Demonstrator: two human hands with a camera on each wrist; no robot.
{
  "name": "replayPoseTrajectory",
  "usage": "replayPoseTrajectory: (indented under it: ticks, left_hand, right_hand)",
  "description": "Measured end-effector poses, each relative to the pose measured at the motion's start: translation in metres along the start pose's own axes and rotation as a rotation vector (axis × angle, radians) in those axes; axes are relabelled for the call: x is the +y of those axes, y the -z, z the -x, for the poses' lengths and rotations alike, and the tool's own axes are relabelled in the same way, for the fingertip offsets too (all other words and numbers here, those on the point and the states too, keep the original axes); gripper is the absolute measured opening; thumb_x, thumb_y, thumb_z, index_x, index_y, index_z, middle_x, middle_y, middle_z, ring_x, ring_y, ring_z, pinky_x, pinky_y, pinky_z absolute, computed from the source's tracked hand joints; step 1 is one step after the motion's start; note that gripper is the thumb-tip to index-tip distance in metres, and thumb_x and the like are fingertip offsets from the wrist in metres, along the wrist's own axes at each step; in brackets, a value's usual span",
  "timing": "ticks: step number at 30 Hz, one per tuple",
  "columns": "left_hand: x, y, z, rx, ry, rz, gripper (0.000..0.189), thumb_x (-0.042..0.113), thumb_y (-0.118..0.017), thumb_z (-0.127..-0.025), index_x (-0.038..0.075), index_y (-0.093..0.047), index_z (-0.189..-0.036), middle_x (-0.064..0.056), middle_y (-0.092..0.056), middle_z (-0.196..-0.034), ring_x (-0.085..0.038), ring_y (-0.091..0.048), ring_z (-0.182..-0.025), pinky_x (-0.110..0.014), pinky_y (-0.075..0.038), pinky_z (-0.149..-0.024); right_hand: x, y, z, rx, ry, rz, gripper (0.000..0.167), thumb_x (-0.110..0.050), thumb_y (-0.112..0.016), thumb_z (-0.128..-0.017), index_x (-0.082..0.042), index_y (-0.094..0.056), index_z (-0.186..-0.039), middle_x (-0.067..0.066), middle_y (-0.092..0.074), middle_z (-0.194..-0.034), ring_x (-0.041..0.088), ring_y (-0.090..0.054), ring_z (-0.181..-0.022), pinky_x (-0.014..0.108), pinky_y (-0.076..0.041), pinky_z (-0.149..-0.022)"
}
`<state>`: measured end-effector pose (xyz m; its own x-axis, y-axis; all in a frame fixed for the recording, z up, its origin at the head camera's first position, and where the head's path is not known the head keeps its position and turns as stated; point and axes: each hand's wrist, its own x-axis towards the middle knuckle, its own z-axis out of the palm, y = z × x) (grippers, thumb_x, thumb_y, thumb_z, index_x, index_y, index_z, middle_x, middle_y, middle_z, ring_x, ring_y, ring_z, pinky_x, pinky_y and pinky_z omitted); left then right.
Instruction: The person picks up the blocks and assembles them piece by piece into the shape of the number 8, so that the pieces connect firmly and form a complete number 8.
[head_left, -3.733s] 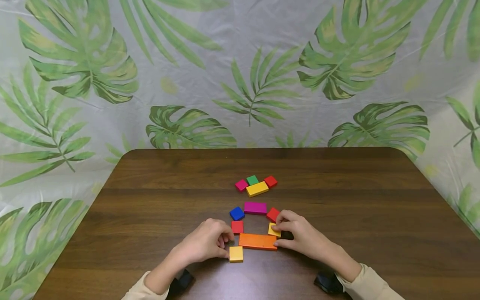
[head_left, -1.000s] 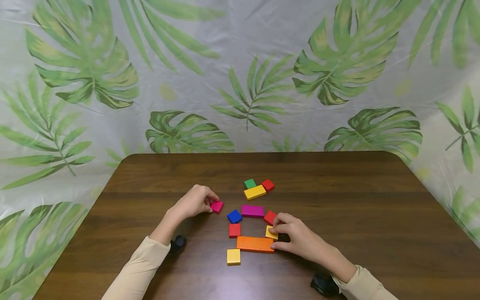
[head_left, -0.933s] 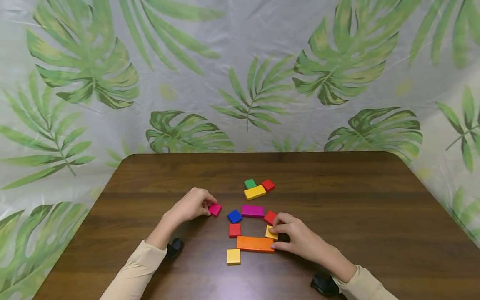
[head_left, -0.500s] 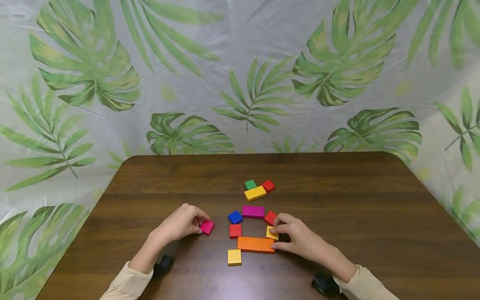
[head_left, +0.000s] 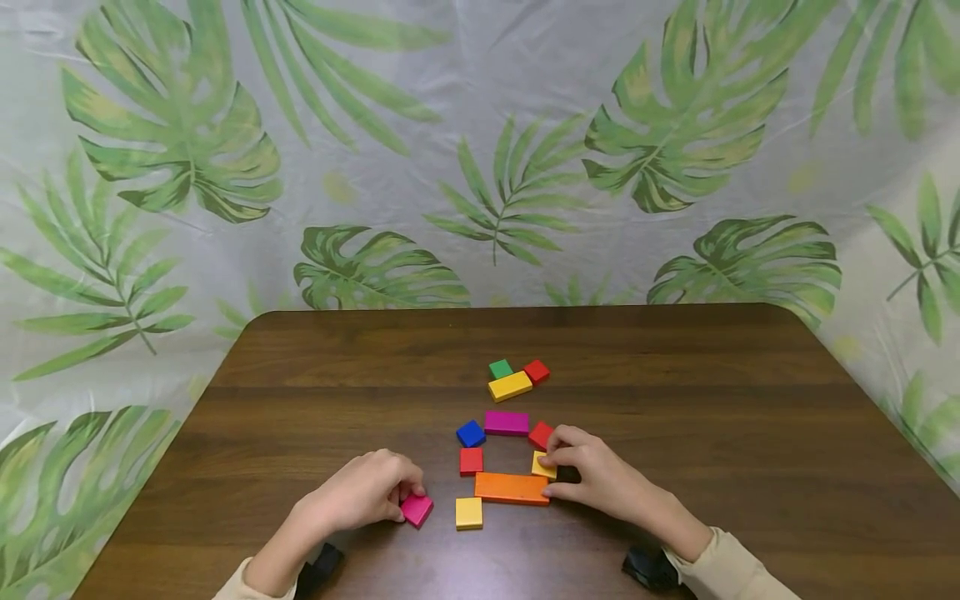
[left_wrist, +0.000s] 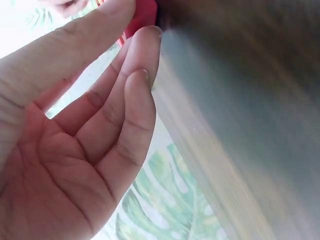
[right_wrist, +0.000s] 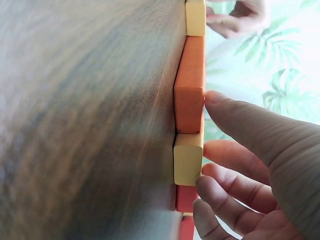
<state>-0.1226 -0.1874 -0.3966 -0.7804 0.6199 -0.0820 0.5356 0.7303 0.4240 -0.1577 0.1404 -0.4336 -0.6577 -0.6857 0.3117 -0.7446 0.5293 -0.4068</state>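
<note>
My left hand (head_left: 363, 492) pinches a small pink square block (head_left: 417, 510) between thumb and fingers, low over the table. In the left wrist view the pink block (left_wrist: 144, 19) shows at the fingertips. A yellow square block (head_left: 469, 513) lies just right of it. My right hand (head_left: 600, 475) touches two blocks with relaxed fingers. Its thumb is at the right end of the long orange block (head_left: 510, 489); its fingertips rest on another yellow block (head_left: 542, 465). The right wrist view shows that yellow block (right_wrist: 188, 165) beside the orange block (right_wrist: 190, 100).
A red block (head_left: 471, 462), a blue block (head_left: 470, 433), a long magenta block (head_left: 507, 423) and another red block (head_left: 541, 435) curve above the orange one. Farther back sit a green block (head_left: 500, 369), a long yellow block (head_left: 510, 387) and a red block (head_left: 537, 372).
My left hand has taken the pink block from the far cluster and brought it left, then toward the near side, beside the yellow block. The right hand stays put.
</note>
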Motion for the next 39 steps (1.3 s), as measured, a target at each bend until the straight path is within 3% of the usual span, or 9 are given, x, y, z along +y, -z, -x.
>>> replayPoseTrajectory:
  ticks: [6, 11, 16, 20, 31, 39]
  left_hand:
    - [0.007, -0.009, 0.005, -0.027, -0.102, -0.019, 0.025, 0.003, -0.078, -0.068, 0.020, -0.068, -0.083, 0.014, -0.059, -0.074, 0.005, -0.045, -0.064, -0.012, -0.040, -0.058]
    - [0.011, -0.019, 0.009, -0.052, -0.288, 0.044, 0.020, 0.006, -0.076, -0.074, 0.016, -0.071, -0.091, 0.010, -0.063, -0.079, 0.007, -0.046, -0.067, -0.004, -0.040, -0.062]
    - [0.017, -0.025, 0.010, -0.015, -0.408, -0.062, 0.017, 0.013, -0.073, -0.078, 0.017, -0.072, -0.094, 0.012, -0.066, -0.083, 0.008, -0.050, -0.071, 0.000, -0.038, -0.068]
    - [0.023, -0.027, 0.007, 0.020, -0.435, -0.176, 0.016, 0.017, -0.072, -0.081, 0.020, -0.073, -0.096, 0.014, -0.066, -0.082, 0.009, -0.051, -0.071, -0.001, -0.039, -0.069]
    - [0.038, -0.036, -0.004, 0.056, -0.445, -0.312, 0.013, 0.019, -0.069, -0.084, 0.024, -0.072, -0.096, 0.012, -0.056, -0.069, 0.005, -0.038, -0.059, -0.006, -0.032, -0.058]
    - [0.040, -0.037, -0.004, 0.069, -0.395, -0.311, 0.013, 0.019, -0.068, -0.085, 0.022, -0.072, -0.097, 0.012, -0.063, -0.075, 0.006, -0.049, -0.064, -0.008, -0.040, -0.061]
  right_hand:
    - [0.001, 0.000, 0.000, 0.000, 0.005, -0.003, 0.023, -0.027, -0.077, -0.075, -0.011, -0.073, -0.091, -0.005, -0.052, -0.090, 0.003, -0.046, -0.080, 0.015, -0.046, -0.068]
    - [0.001, -0.002, 0.000, 0.008, 0.030, -0.005, 0.023, -0.026, -0.078, -0.075, -0.010, -0.073, -0.091, -0.005, -0.053, -0.090, 0.003, -0.046, -0.080, 0.015, -0.046, -0.068]
    - [0.000, -0.002, -0.002, 0.005, 0.031, -0.005, 0.023, -0.026, -0.078, -0.075, -0.011, -0.073, -0.090, -0.005, -0.052, -0.090, 0.003, -0.046, -0.080, 0.015, -0.046, -0.068]
    - [0.000, -0.001, -0.003, 0.002, 0.023, -0.008, 0.022, -0.026, -0.078, -0.075, -0.010, -0.073, -0.090, -0.005, -0.052, -0.089, 0.003, -0.046, -0.080, 0.016, -0.047, -0.068]
    - [-0.001, -0.004, 0.004, -0.009, -0.019, -0.031, 0.023, -0.027, -0.077, -0.076, -0.011, -0.073, -0.092, -0.005, -0.053, -0.090, 0.003, -0.046, -0.081, 0.018, -0.048, -0.068]
    - [0.001, -0.005, -0.001, 0.038, 0.036, -0.010, 0.023, -0.023, -0.080, -0.073, -0.010, -0.073, -0.090, -0.006, -0.052, -0.088, 0.002, -0.046, -0.080, 0.015, -0.047, -0.067]
